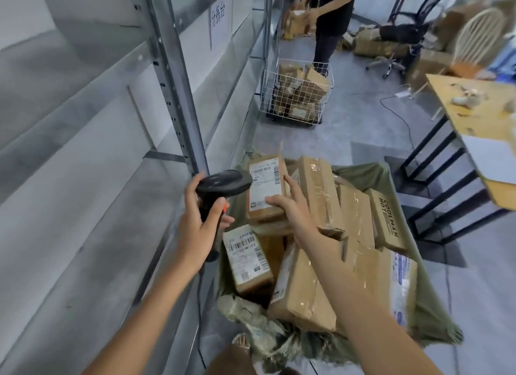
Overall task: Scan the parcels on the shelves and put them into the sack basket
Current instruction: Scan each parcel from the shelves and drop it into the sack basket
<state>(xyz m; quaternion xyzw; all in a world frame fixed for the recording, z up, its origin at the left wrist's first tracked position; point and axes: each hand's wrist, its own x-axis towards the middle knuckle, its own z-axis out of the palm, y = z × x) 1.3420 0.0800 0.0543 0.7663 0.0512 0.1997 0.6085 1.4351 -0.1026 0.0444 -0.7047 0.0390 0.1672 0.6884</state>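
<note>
Sack basket [435,327] below | right hand [290,207] pinches parcel [265,190] (label up) | left hand [201,221] grips scanner [223,183], aimed rightward at label

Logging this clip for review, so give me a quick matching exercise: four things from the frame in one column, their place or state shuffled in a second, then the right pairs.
Things:
1. barcode scanner
2. labelled parcel
3. COOLMAN box
4. wire cart

Places or states:
A. lying in the green sack basket
B. gripped in the left hand
C. on the floor by the far shelving, full of boxes
D. held in the right hand, label up

Pairs: 1-B, 2-D, 3-A, 4-C
</note>
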